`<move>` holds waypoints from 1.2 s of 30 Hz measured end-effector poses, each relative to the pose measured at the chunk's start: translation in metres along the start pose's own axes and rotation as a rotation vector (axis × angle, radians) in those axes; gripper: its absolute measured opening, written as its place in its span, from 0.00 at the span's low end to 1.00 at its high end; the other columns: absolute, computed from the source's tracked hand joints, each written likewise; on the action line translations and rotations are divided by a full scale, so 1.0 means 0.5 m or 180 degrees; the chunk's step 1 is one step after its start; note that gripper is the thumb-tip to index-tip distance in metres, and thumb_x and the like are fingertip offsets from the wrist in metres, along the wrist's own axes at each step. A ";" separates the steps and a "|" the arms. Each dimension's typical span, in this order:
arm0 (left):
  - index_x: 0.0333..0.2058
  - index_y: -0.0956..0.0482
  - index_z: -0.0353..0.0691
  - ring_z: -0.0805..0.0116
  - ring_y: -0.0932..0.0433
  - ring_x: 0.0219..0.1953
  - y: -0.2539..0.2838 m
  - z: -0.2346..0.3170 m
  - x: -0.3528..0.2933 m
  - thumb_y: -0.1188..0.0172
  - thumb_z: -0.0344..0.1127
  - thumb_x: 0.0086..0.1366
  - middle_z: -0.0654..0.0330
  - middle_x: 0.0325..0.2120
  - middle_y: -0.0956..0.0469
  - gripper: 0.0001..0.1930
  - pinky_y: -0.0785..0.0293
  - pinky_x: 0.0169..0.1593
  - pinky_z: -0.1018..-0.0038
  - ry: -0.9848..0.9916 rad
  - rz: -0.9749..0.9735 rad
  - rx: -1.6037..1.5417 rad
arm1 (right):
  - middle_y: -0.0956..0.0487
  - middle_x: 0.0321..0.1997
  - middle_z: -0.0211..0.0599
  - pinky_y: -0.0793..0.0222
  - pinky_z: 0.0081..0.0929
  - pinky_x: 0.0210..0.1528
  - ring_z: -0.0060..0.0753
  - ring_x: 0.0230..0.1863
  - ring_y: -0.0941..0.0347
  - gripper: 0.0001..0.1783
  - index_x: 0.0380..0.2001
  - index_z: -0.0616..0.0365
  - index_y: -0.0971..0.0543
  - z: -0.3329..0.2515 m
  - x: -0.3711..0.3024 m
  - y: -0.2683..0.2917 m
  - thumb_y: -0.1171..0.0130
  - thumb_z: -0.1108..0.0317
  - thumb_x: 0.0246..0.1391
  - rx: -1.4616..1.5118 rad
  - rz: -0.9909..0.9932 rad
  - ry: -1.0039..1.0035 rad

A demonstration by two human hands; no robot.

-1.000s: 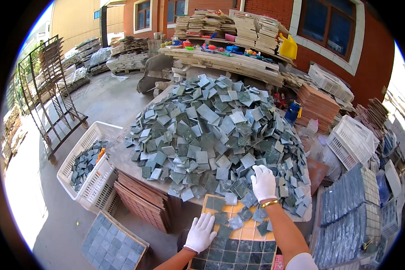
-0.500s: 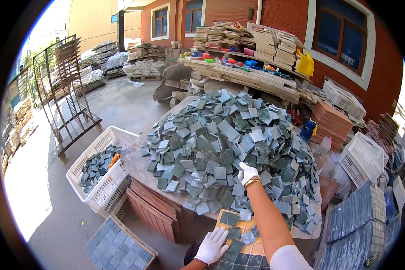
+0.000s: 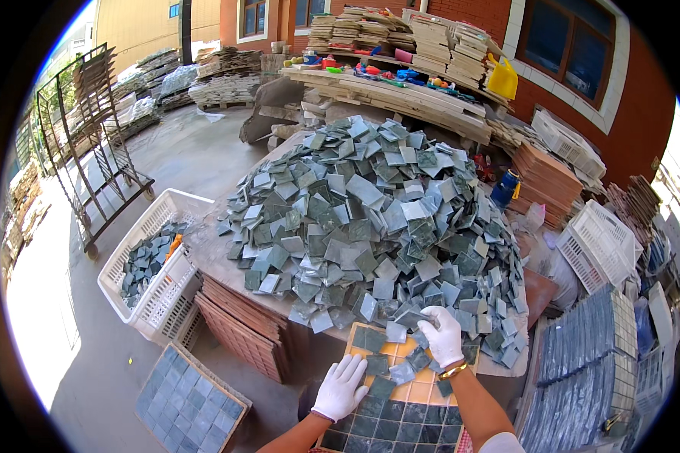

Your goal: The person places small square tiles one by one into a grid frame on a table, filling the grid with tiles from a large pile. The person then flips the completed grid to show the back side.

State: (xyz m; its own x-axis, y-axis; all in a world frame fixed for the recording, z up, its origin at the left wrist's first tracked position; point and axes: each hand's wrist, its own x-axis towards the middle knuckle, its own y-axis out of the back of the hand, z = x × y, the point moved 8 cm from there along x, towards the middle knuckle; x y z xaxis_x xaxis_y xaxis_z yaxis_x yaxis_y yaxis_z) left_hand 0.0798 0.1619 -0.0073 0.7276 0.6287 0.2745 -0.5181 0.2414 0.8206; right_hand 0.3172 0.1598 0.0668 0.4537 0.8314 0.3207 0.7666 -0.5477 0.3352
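Note:
A pale yellow-orange grid tray (image 3: pixel 423 391) lies in front of me, its near rows filled with dark green-grey stone tiles (image 3: pixel 389 429). Several loose tiles (image 3: pixel 402 373) rest on its upper part, some askew. My left hand (image 3: pixel 341 387), in a white glove, lies flat at the tray's left edge, fingers stretched out and holding nothing. Over the tray's far right part is my right hand (image 3: pixel 443 336), also white-gloved, with thumb and fingers closed on a dark square tile (image 3: pixel 411 318). Just beyond it rises a big heap of square tiles (image 3: pixel 340 219) on a table.
At left stands a white plastic crate (image 3: pixel 113 281) of tiles, near stacked reddish-brown trays (image 3: pixel 238 328). A tile-filled panel (image 3: pixel 189 400) sits at lower left. Stacked grey tile sheets (image 3: pixel 574 377) are at right, beside a white crate (image 3: pixel 601 245). A metal rack trolley (image 3: pixel 91 166) stands farther back.
My right hand has come back from the heap to the tray, now with a tile in its fingers. My left hand stays flat at the tray's left edge. The whole view has shifted slightly.

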 end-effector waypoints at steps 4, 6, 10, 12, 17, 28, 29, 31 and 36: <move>0.60 0.35 0.36 0.49 0.41 0.65 -0.001 -0.001 -0.001 0.42 0.43 0.60 0.49 0.61 0.36 0.31 0.44 0.65 0.56 0.0034 -0.0023 0.0073 | 0.19 0.40 0.37 0.26 0.29 0.44 0.38 0.42 0.22 0.14 0.34 0.56 0.23 -0.079 -0.046 0.017 0.40 0.83 0.41 -0.0712 0.0141 0.1326; 0.60 0.35 0.36 0.49 0.41 0.65 -0.004 -0.004 -0.002 0.42 0.43 0.60 0.49 0.61 0.36 0.31 0.44 0.65 0.55 0.0039 -0.0024 0.0073 | 0.20 0.41 0.39 0.25 0.35 0.44 0.47 0.43 0.23 0.15 0.31 0.55 0.26 -0.110 -0.075 0.017 0.38 0.83 0.38 -0.1096 0.0169 0.1830; 0.60 0.35 0.36 0.49 0.42 0.66 -0.003 0.000 0.001 0.42 0.43 0.60 0.49 0.62 0.37 0.31 0.44 0.65 0.55 0.0030 -0.0044 0.0100 | 0.21 0.41 0.40 0.26 0.37 0.44 0.47 0.44 0.23 0.18 0.32 0.54 0.26 -0.124 -0.102 0.031 0.37 0.84 0.36 -0.1245 0.0316 0.2151; 0.60 0.35 0.36 0.49 0.42 0.66 -0.003 0.001 0.001 0.42 0.43 0.60 0.49 0.62 0.37 0.31 0.45 0.65 0.55 0.0024 -0.0073 0.0136 | 0.21 0.40 0.39 0.26 0.37 0.43 0.46 0.42 0.24 0.17 0.31 0.54 0.27 -0.118 -0.104 0.033 0.37 0.82 0.36 -0.1481 0.0420 0.2180; 0.61 0.36 0.36 0.48 0.43 0.66 -0.006 0.003 0.001 0.42 0.43 0.60 0.49 0.62 0.38 0.31 0.45 0.65 0.54 0.0036 -0.0108 0.0155 | 0.22 0.41 0.38 0.28 0.38 0.44 0.47 0.41 0.26 0.13 0.30 0.54 0.28 -0.006 -0.066 0.086 0.40 0.79 0.39 -0.2412 0.1011 0.1420; 0.60 0.35 0.35 0.48 0.42 0.66 -0.009 0.001 -0.001 0.42 0.43 0.61 0.48 0.62 0.37 0.31 0.45 0.65 0.56 0.0058 -0.0124 0.0111 | 0.34 0.63 0.41 0.54 0.58 0.66 0.52 0.67 0.46 0.38 0.58 0.45 0.30 -0.015 0.043 -0.144 0.37 0.42 0.45 -0.2707 -0.1169 0.1729; 0.60 0.35 0.35 0.48 0.42 0.66 -0.007 0.006 0.004 0.42 0.43 0.61 0.48 0.62 0.37 0.31 0.44 0.65 0.56 0.0007 -0.0122 0.0132 | 0.33 0.61 0.39 0.52 0.57 0.66 0.48 0.66 0.44 0.35 0.56 0.44 0.28 0.002 0.053 -0.164 0.38 0.41 0.46 -0.2959 -0.1391 0.1715; 0.60 0.35 0.35 0.48 0.42 0.65 0.002 0.009 0.009 0.42 0.43 0.61 0.48 0.61 0.37 0.31 0.44 0.65 0.56 -0.0037 -0.0128 0.0191 | 0.31 0.60 0.35 0.51 0.54 0.66 0.44 0.64 0.42 0.32 0.53 0.44 0.26 0.012 0.073 -0.155 0.41 0.41 0.48 -0.2947 -0.1490 0.1908; 0.60 0.34 0.36 0.48 0.41 0.65 0.001 0.000 -0.005 0.42 0.44 0.61 0.49 0.61 0.36 0.31 0.44 0.64 0.56 0.0051 -0.0121 0.0214 | 0.25 0.41 0.28 0.45 0.49 0.59 0.36 0.48 0.33 0.15 0.39 0.39 0.21 -0.019 0.119 -0.049 0.40 0.48 0.50 -0.3162 -0.0758 0.2178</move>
State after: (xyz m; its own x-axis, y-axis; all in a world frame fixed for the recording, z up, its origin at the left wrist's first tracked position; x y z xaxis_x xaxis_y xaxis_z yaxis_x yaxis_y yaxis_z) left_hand 0.0774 0.1604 -0.0074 0.7386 0.6319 0.2349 -0.4584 0.2153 0.8623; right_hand 0.3209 0.2217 0.0859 -0.2113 0.8637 0.4576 -0.0168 -0.4713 0.8818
